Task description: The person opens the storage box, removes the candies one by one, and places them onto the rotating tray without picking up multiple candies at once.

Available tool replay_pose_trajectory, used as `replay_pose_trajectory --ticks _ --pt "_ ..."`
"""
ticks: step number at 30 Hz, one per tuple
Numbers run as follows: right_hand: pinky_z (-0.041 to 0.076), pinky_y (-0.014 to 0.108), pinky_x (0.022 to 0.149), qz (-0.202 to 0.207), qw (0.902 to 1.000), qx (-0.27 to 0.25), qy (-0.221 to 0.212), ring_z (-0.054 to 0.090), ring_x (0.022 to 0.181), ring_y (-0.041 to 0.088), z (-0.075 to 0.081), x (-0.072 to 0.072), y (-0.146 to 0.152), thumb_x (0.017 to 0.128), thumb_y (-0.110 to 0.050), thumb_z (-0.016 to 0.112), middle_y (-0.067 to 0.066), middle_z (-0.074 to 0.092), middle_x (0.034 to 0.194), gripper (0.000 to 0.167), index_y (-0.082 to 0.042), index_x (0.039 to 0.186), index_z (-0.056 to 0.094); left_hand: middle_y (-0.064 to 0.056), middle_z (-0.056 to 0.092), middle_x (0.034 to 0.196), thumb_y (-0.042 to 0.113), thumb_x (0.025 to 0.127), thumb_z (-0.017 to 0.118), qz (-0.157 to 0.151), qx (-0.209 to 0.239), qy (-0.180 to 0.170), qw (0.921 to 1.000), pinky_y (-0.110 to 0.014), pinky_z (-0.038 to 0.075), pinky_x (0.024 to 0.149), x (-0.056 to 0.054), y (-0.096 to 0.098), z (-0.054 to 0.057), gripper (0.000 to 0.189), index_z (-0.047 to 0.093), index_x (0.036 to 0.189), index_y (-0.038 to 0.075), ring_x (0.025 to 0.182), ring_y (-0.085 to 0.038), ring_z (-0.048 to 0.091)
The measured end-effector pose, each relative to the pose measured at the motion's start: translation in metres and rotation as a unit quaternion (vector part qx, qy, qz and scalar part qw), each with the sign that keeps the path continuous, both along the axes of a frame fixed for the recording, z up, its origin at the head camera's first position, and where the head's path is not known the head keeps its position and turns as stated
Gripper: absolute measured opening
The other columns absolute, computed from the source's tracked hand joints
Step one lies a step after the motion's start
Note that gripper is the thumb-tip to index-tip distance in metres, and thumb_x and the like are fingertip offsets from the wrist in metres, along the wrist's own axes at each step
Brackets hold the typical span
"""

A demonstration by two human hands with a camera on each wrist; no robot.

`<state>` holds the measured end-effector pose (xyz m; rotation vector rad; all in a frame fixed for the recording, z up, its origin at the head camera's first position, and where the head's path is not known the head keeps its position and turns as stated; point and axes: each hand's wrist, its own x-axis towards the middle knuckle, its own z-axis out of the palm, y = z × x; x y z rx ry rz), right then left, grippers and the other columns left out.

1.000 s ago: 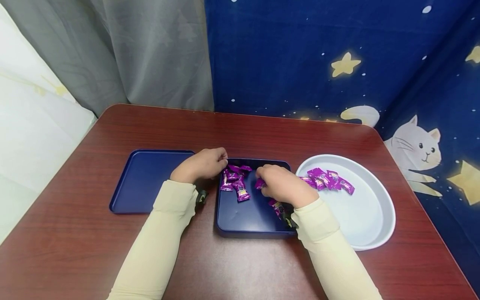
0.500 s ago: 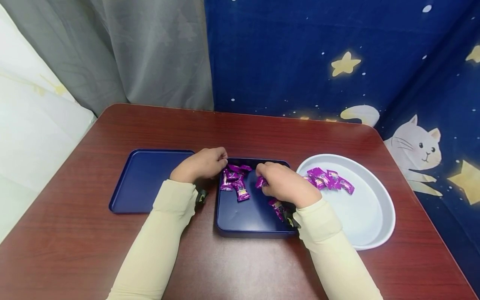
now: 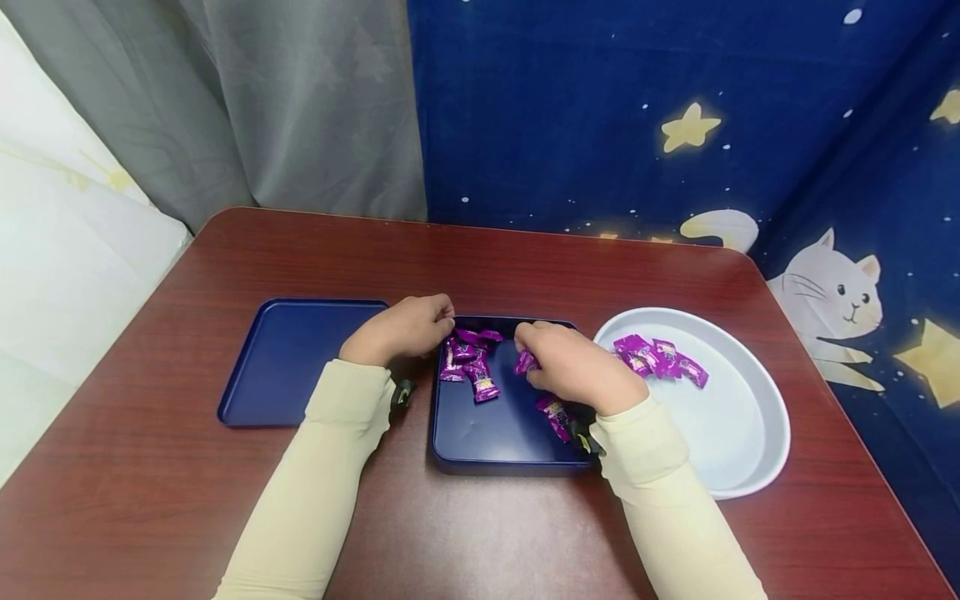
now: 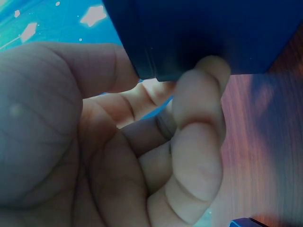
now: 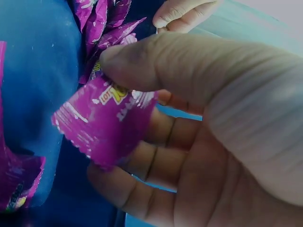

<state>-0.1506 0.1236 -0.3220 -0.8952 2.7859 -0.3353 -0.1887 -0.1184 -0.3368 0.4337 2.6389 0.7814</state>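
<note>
My right hand (image 3: pixel 577 367) pinches a purple wrapped candy (image 5: pixel 111 125) between thumb and fingers, over the shallow blue box (image 3: pixel 480 437). The wrapper's crimped end sticks out past the thumb in the right wrist view. My left hand (image 3: pixel 408 329) grips the box at its left side near the far corner; the left wrist view has thumb and fingers around the box wall (image 4: pixel 208 28). A cluster of candies (image 3: pixel 471 362) lies in the far left of the box. One more candy (image 3: pixel 555 417) lies near its right side, partly under my right wrist.
A white oval tray (image 3: pixel 738 425) stands to the right with several purple candies (image 3: pixel 660 358) toward its far left; my right forearm crosses its edge. Left of the box lies a flat blue lid (image 3: pixel 288 362). Curtains (image 3: pixel 337 108) hang behind the brown table (image 3: pixel 397 533).
My right hand has shifted slightly to the right with the candy in its fingers. My left hand stays at the box's side.
</note>
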Motion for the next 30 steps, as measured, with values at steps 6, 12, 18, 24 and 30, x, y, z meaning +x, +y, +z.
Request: replay_pose_trajectory --ticks 6,12,18,24,30 --pt "0.048 0.038 0.078 0.004 1.0 -0.001 0.007 0.054 0.081 0.022 0.0 0.0 0.001 0.086 -0.006 0.074 0.001 0.053 0.084 0.021 -0.01 0.096 0.055 -0.007 0.053 0.08 0.021 0.104 0.045 0.003 -0.003 0.001 1.0 -0.036 0.043 0.064 0.0 0.001 0.0 0.014 0.055 0.102 0.01 0.069 -0.02 0.054" --pt "0.049 0.039 0.08 0.001 1.0 0.0 0.006 0.056 0.083 0.023 0.0 0.0 0.002 0.086 -0.005 0.074 0.002 0.054 0.086 0.021 -0.01 0.097 0.056 -0.007 0.053 0.08 0.021 0.104 0.046 0.003 0.0 -0.002 1.0 -0.035 0.043 0.064 0.001 0.001 0.0 0.014 0.055 0.102 0.011 0.068 -0.02 0.053" --pt "0.048 0.039 0.078 -0.005 1.0 -0.007 0.005 0.055 0.082 0.024 0.003 -0.001 0.004 0.085 -0.004 0.074 0.003 0.055 0.086 0.022 -0.01 0.095 0.055 -0.007 0.053 0.08 0.021 0.104 0.045 0.005 -0.002 -0.002 1.0 -0.035 0.043 0.063 0.0 0.0 0.001 0.014 0.055 0.102 0.011 0.068 -0.02 0.053" --pt "0.05 0.037 0.075 -0.022 0.9997 -0.015 0.0 0.055 0.08 0.022 0.006 0.0 0.005 0.084 -0.005 0.076 0.003 0.055 0.086 0.024 -0.01 0.097 0.056 -0.007 0.053 0.08 0.021 0.104 0.045 0.002 0.0 -0.004 1.0 -0.035 0.043 0.063 0.001 -0.001 0.002 0.014 0.054 0.102 0.01 0.068 -0.02 0.053" --pt "0.05 0.037 0.077 -0.02 0.9997 -0.016 -0.004 0.056 0.081 0.022 0.011 0.002 0.005 0.085 -0.005 0.075 0.004 0.058 0.089 0.023 -0.009 0.1 0.058 -0.007 0.052 0.079 0.021 0.104 0.046 -0.001 0.001 -0.004 1.0 -0.035 0.043 0.064 0.002 0.0 0.002 0.014 0.054 0.101 0.01 0.068 -0.02 0.053"
